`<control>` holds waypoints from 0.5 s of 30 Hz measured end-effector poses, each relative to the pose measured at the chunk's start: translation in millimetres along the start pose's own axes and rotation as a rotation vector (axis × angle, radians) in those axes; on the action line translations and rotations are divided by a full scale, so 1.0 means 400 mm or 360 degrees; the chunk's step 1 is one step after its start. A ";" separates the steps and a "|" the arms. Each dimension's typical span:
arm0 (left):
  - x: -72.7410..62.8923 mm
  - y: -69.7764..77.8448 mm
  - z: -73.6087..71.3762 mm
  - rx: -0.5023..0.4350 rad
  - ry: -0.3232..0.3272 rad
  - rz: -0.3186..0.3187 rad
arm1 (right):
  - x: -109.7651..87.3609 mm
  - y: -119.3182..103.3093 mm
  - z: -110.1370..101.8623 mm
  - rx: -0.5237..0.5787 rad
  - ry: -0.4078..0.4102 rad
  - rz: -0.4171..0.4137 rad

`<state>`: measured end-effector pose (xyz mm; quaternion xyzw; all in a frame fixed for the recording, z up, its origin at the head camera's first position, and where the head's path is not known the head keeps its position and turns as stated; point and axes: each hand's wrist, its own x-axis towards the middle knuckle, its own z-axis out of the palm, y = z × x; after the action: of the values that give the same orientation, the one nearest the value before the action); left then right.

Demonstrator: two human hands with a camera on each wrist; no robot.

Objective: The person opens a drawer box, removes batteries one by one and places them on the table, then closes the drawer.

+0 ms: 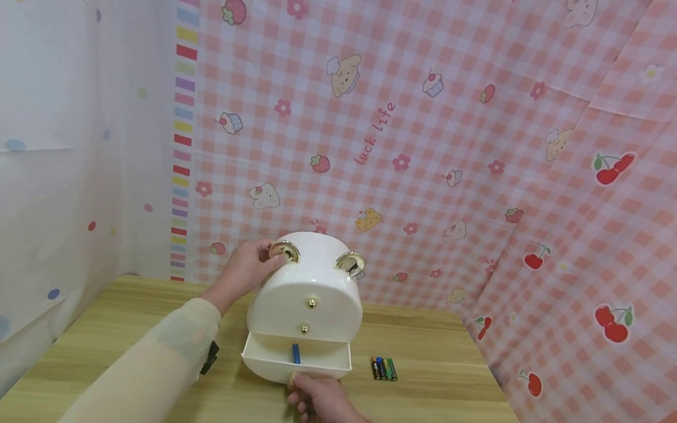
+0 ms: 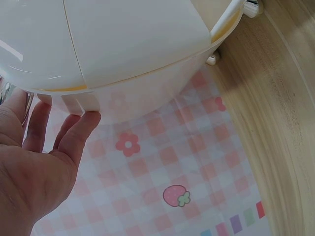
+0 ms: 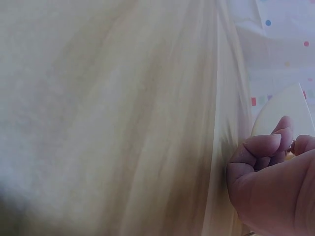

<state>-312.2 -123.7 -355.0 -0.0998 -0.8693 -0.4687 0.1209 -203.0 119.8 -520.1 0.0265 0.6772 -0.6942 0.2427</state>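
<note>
Several short sticks [image 1: 383,369], black, blue and green among the colours, lying side by side on the table [image 1: 433,346], just right of the white box [image 1: 338,317]. Near left of the box, a slanting pale sleeve [image 1: 153,358], covering part of the table, with a dark object [image 1: 210,357] showing at its underside. Behind the box, a pink checked cloth [image 1: 402,205] printed with flowers, strawberries and cakes; farther off to its left, a white cloth [image 1: 58,194] with coloured dots.

Glossy, smooth, rounded shell on the box; two shiny gold-rimmed rounds [image 1: 347,265] at its upper front, small gold knobs [image 1: 312,303] down its face. Light, streaked wood grain on the table beneath. Low on the box, a shallow curved drawer [image 1: 267,365] pulled out, with one blue stick [image 1: 296,353] lying inside.

At the upper left of the box, left hand [image 1: 248,267] gripping, thumb over the left gold-rimmed round, fingers slightly apart against the outer wall. In front of the box, right hand [image 1: 322,399] low, pinching the drawer's knob [image 3: 291,146] between thumb and forefinger, remaining fingers curled in; drawer front partly hidden there.
</note>
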 end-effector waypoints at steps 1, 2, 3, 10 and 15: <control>0.000 0.000 0.000 0.0003 -0.0002 -0.0006 | -0.002 0.001 0.000 -0.0005 0.0003 0.0002; 0.000 0.001 0.000 0.0004 -0.0002 -0.0010 | -0.004 0.002 0.000 -0.0010 0.0004 0.0005; 0.000 0.002 0.000 0.0004 -0.0001 -0.0012 | -0.006 0.003 0.000 -0.0015 0.0007 0.0008; -0.003 0.004 0.000 0.0001 -0.0002 -0.0009 | -0.014 0.008 0.002 -0.0077 0.0023 -0.0034; -0.003 0.005 0.000 -0.0002 -0.0004 -0.0029 | -0.021 0.014 0.006 -0.0067 0.0041 -0.0043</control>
<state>-310.6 -122.8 -353.9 -0.0924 -0.8701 -0.4702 0.1156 -192.9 120.3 -521.9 0.0211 0.6948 -0.6827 0.2251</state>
